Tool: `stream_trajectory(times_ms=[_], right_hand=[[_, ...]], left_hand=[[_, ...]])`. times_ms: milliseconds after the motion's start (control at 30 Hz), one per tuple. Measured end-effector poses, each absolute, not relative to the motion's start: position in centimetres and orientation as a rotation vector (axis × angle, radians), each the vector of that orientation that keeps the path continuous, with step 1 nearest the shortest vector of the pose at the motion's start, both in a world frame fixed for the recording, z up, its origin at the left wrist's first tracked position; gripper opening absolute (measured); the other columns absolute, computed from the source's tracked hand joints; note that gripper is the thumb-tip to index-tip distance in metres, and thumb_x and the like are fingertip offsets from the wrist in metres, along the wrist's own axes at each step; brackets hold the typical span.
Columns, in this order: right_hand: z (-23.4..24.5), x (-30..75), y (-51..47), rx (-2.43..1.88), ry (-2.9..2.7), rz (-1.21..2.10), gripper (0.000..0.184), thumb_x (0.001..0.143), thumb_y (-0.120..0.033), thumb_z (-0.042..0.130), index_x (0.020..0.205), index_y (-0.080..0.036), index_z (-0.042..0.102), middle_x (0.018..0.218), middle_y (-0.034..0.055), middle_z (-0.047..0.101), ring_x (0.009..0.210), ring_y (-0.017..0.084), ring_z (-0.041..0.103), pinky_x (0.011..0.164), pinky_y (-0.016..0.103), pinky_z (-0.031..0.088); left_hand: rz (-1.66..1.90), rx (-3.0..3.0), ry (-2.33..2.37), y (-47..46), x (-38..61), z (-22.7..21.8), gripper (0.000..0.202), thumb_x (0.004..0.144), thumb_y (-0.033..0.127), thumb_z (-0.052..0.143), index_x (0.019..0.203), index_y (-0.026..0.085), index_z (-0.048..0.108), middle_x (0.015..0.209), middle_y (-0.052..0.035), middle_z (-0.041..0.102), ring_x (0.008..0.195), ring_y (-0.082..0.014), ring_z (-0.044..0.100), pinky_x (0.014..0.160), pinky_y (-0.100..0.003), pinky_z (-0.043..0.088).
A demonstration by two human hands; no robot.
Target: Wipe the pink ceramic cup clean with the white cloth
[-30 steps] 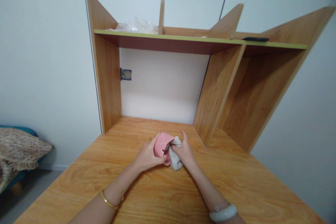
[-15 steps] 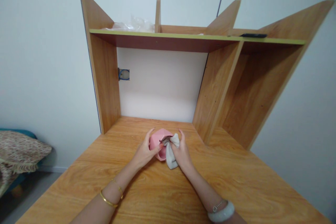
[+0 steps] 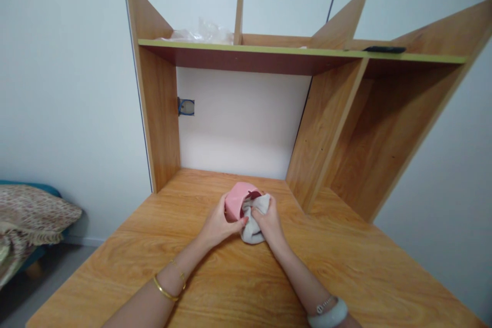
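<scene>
My left hand is wrapped round a small pink cup held just above the wooden desk. My right hand grips a bunched grey-white cloth and presses it against the cup's open mouth. Both hands meet at the middle of the desk. A gold bangle sits on my left wrist and a pale bangle on my right.
A wooden hutch with upright dividers rises at the desk's back. Its top shelf carries a crumpled clear plastic bag on the left and a flat black object on the right. A patterned cushion lies at far left.
The cup has turned in my left hand and the cloth has shifted against its mouth. Both hands stayed at the desk's middle while the view moved slightly.
</scene>
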State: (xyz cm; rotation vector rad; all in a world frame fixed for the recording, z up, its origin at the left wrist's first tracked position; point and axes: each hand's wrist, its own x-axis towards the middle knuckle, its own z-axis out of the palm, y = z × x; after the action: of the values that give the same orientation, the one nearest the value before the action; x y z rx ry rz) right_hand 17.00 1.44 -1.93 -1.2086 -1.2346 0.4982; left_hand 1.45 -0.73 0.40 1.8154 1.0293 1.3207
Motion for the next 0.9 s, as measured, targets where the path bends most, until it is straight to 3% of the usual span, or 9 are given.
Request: stream_trajectory(times_ms=[167, 467, 633, 900], right_hand=[[-1.5, 17.4, 1.1, -1.372, -1.338, 0.449, 0.064, 0.060, -0.020, 0.054, 0.121, -0.015, 0.035, 0.075, 0.0011, 0.060, 0.065, 0.018, 0.059, 0.061, 0.030, 0.047], [-0.7, 17.3, 0.1, -1.420, -1.494, 0.358, 0.064, 0.065, -0.018, 0.053, 0.126, -0.017, 0.035, 0.066, -0.0007, 0.060, 0.057, 0.016, 0.057, 0.052, 0.024, 0.040], [-1.1, 17.3, 0.0, -1.344, -1.504, 0.408, 0.061, 0.066, -0.017, 0.050, 0.125, -0.017, 0.035, 0.074, 0.0012, 0.061, 0.063, 0.017, 0.059, 0.057, 0.027, 0.044], [-1.8, 17.4, 0.8, -1.283, -1.424, 0.500, 0.046, 0.064, -0.018, 0.047, 0.110, -0.016, 0.042, 0.089, 0.0049, 0.060, 0.078, 0.018, 0.059, 0.071, 0.032, 0.047]], left_hand=[[1.155, 2.055, 1.275, -0.8, 0.5, 0.9, 0.065, 0.063, 0.044, 0.065, 0.119, 0.018, 0.048, 0.106, -0.0081, 0.062, 0.095, -0.0251, 0.057, 0.082, -0.035, 0.045], [1.147, 2.111, 1.349, -0.8, 0.2, 1.3, 0.057, 0.063, 0.043, 0.062, 0.113, 0.018, 0.054, 0.099, -0.0074, 0.065, 0.088, -0.0244, 0.059, 0.078, -0.033, 0.045], [1.124, 2.133, 1.332, -0.6, 0.0, 1.1, 0.054, 0.066, 0.045, 0.061, 0.112, 0.017, 0.055, 0.099, -0.0080, 0.065, 0.089, -0.0245, 0.059, 0.079, -0.034, 0.046], [1.214, 1.975, 1.206, 0.1, 0.2, 0.5, 0.060, 0.074, 0.047, 0.054, 0.124, 0.016, 0.044, 0.115, -0.0098, 0.058, 0.102, -0.0235, 0.055, 0.089, -0.034, 0.042]])
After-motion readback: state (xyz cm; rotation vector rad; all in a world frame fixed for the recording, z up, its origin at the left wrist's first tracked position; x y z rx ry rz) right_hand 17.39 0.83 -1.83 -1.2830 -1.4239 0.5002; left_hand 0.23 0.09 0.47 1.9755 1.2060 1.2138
